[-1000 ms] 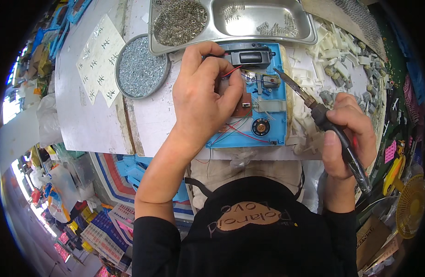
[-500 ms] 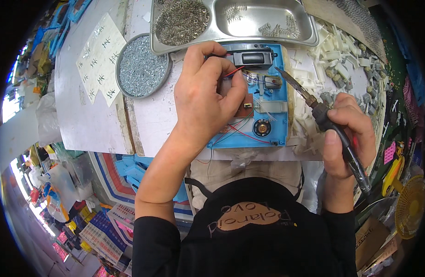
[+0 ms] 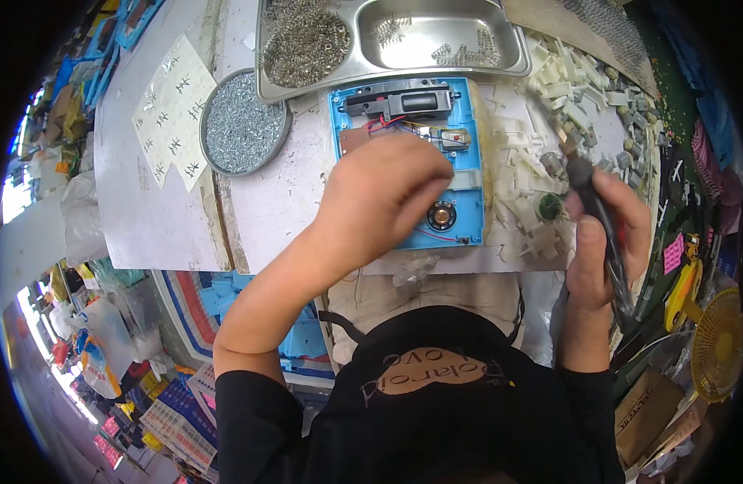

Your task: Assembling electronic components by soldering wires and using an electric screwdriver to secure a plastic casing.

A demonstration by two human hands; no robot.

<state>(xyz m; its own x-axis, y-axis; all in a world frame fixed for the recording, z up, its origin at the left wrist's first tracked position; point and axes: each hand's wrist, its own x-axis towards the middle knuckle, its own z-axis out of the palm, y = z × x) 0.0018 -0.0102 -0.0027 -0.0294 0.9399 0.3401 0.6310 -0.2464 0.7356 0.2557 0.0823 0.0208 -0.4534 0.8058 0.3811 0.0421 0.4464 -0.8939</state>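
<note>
A blue plastic housing lies on the table in front of me. It carries a black battery-box-like part, a small motor-like part, a round speaker, a brown circuit board and thin red and blue wires. Over its middle hovers my left hand, fingers curled together; whatever they pinch is hidden. My right hand grips a soldering iron by its dark handle, right of the housing. The iron's tip is blurred and points away from me, apart from the housing.
Behind the housing stands a metal tray with springs. A round dish of small screws sits left, beside a marked paper sheet. White plastic parts are heaped right, near a small green roll. A yellow fan stands lower right.
My left hand has come nearer to me, off the black part and wires, and now covers the housing's middle. The soldering iron has swung right, away from the housing.
</note>
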